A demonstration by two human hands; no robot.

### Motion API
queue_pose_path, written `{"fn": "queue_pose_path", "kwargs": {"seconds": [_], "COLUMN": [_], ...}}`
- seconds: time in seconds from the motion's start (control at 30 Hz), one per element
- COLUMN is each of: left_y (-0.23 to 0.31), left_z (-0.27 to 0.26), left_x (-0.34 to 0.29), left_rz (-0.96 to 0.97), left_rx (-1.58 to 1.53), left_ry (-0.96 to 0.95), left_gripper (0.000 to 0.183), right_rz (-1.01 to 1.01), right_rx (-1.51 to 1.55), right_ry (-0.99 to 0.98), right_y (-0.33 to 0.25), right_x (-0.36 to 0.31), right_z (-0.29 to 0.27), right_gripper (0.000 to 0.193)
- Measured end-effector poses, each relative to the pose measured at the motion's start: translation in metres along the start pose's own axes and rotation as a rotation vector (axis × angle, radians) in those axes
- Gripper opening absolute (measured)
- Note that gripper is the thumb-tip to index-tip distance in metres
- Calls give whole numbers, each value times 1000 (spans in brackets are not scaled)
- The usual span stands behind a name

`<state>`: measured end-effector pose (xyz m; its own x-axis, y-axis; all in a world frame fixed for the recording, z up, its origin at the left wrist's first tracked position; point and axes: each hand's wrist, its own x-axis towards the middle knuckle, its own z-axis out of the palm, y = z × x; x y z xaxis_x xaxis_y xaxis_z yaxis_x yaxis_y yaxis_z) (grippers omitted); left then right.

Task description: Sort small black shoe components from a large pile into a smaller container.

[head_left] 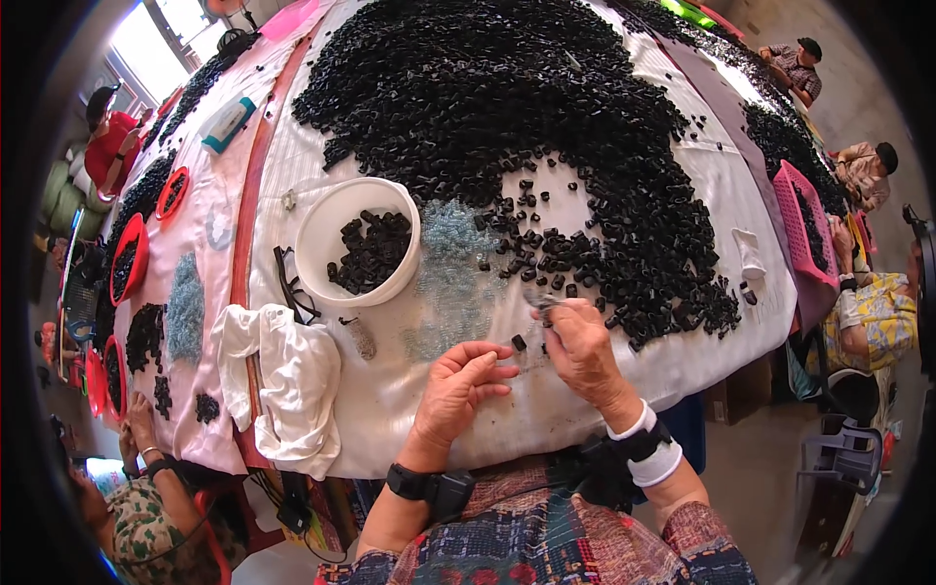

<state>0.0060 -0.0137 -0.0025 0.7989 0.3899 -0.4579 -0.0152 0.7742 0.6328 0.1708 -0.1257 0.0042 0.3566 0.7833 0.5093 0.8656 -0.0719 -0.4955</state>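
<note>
Bench (634,390): covered w/ wht cloth; bordered on L by pink cloth (219,283), w/ red strip (255,146) btwn.
Pile (468,107): made up of small blk parts (634,253); spread over far & mid bench, run down twd near R; bare wht patch shown inside it, w/ a few loose pcs scattered there.
Garment (283,380): wht, crumpled at near L edge, partly draped over red strip.
Tub (317,229): wht, rnd, open; set L of pile's near end; blk parts heaped inside, part of wht bottom left uncovered.
Basket (809,239): pink, slatted, seen at far R; blk parts held in it too.
Blue bits (448,283): pale, see-thru, spread just R of tub, up against pile; similar heap (185,307) seen on pink cloth.
R grip (582,346): closed on dark item (539,300); held near pile's edge; wrist wrapped by wht band (648,458) & blk strap.
L grip (453,390): fingers bent, thumb brought near index; blk device worn at wrist; can't be told if anything is pinched.
Packet (361,339): clear, laid just below tub.
Dark item: small, blurred, kind can't be told.
Single part (520,342): blk, seen at L index tip, btwn both grips; whether held or just lying on bench can't be told.
</note>
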Motion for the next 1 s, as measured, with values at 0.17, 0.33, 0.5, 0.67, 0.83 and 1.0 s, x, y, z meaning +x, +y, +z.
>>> {"fn": "queue_pose_path", "kwargs": {"seconds": [0.17,0.33,0.5,0.67,0.83,1.0], "left_y": [-4,-3,-4,-4,-5,-7], "left_z": [-1,-1,-2,1,1,1], "left_x": [0,-2,1,0,3,-1], "left_rz": [12,-2,-6,4,14,47], "left_rx": [16,29,45,54,59,142], "left_ry": [27,38,39,49,35,17], "left_gripper": [15,14,14,13,12,16], "right_rz": [-62,-70,-52,-100,-136,-203], "right_rx": [-101,-93,-113,-155,-143,72], "right_ry": [-35,-66,-61,-130,-119,-40], "right_y": [1,-5,-11,-14,-10,-29], "right_x": [0,2,-1,-5,-8,-18], "right_z": [1,1,0,14,16,12], "right_gripper": [24,23,23,25,25,28]}}
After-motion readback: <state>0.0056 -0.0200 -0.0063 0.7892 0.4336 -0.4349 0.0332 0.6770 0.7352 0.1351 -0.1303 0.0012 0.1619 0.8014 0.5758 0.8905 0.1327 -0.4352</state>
